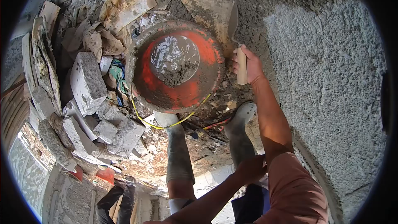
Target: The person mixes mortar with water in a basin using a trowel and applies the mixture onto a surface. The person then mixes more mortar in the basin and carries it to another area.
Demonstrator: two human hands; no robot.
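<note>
My right hand (248,64) is wrapped round the wooden handle (242,68) of a trowel, whose blade (233,23) points away from me, over the mortar beside the bucket's right rim. My left hand (255,168) is near my right upper arm, above my boot; its fingers are mostly hidden. A round orange tub (143,64), crusted with grey mortar, stands in front of my boots. Inside it are watery grey liquid (168,54) and some wet mortar (178,74).
Broken blocks (87,83), boards (43,54) and crumpled paper sacks (103,41) are piled left. A rough plastered wall (327,83) rises on the right. A yellow cord (155,127) curves below the tub. Another person's dark-clad legs (116,203) show at bottom left.
</note>
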